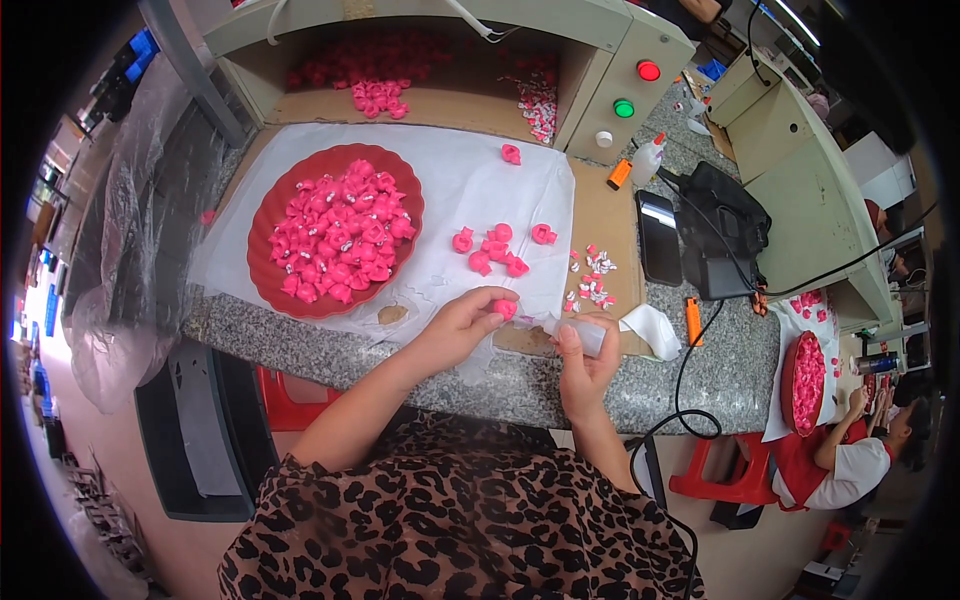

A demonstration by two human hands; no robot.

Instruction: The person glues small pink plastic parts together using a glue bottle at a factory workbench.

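My left hand [458,328] pinches a small pink molded figure piece [506,309] just above the table's front edge. In my right hand [588,374] is a translucent white squeeze bottle [590,340], tilted sideways, its narrow tip pointing left at the pink piece. Whether the tip touches the piece is too small to tell. Several loose pink pieces [497,250] lie on the white sheet [450,180] beyond my hands. Small white-and-pink bits [597,262] are scattered on the brown board to the right.
A red scalloped bowl [262,240] heaped with pink pieces stands at left. Behind it is a cabinet [590,110] with lit buttons. At right lie a phone [659,238], a black bag [722,215], an orange cutter [693,321] and a loose cable. Another person [840,460] sits far right.
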